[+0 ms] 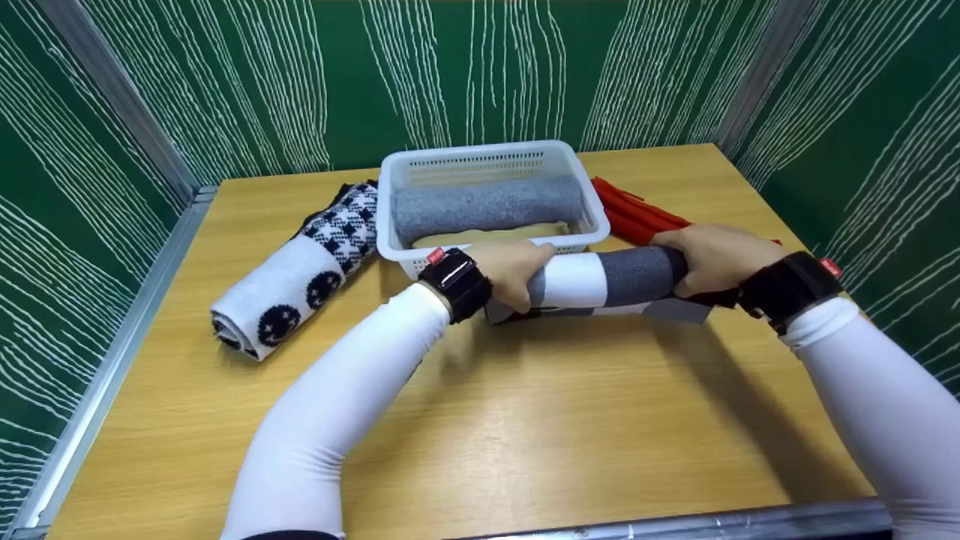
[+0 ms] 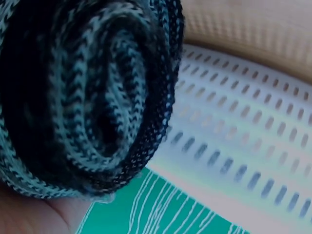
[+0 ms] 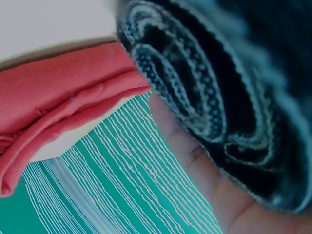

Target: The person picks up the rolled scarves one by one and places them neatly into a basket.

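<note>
A rolled knit garment (image 1: 574, 280) with grey, white and black stripes is held level in front of the basket, a striped layer showing beneath the roll. My left hand (image 1: 512, 271) grips its left end; around the right end my right hand (image 1: 712, 259) is curled. Spiral layers of the roll's end (image 2: 109, 97) fill much of the left wrist view, close to the basket wall (image 2: 234, 131). In the right wrist view, fingers (image 3: 195, 158) lie under the dark roll's other end (image 3: 195, 87).
The white plastic basket (image 1: 480, 156) holds a grey roll (image 1: 487, 204) and a beige one (image 1: 499, 234). To its left lies a black-and-white patterned knit roll (image 1: 289, 281). A red folded garment (image 1: 637, 214) lies right of the basket. Green panels (image 1: 360, 75) border the table.
</note>
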Demonstrator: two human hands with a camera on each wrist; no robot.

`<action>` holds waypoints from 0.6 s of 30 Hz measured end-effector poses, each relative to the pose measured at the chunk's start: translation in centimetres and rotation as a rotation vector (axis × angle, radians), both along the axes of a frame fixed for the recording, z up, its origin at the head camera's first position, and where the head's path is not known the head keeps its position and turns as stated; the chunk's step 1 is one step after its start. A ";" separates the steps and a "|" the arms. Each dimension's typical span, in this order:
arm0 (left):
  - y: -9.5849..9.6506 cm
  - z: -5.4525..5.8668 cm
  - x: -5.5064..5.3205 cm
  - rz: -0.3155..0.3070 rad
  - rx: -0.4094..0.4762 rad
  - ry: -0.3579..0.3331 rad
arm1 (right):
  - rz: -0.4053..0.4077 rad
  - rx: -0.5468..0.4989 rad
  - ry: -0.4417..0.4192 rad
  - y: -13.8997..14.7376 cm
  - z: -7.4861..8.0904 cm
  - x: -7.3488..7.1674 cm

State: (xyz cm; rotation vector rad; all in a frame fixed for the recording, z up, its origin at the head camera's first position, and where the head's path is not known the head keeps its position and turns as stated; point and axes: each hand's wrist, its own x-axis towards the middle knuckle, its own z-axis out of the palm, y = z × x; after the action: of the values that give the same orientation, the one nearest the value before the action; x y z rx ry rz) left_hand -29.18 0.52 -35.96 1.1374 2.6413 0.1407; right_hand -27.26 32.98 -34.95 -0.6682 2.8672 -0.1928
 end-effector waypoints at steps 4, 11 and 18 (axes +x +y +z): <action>-0.5 0.8 0.1 0.016 -0.012 0.024 | -0.007 -0.004 -0.009 -0.3 0.5 -0.2; -1.3 2.0 -0.1 0.014 -0.024 0.030 | -0.021 -0.004 -0.013 -1.1 1.3 -0.3; -2.2 2.9 -0.3 0.023 -0.010 0.031 | -0.016 0.002 -0.009 -1.8 2.3 -0.3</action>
State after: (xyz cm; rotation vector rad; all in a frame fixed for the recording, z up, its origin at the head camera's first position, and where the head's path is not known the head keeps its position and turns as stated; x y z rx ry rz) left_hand -29.45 -1.66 -33.07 1.1155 2.6791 0.1150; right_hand -27.53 31.16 -32.61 -0.6421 2.8649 -0.1940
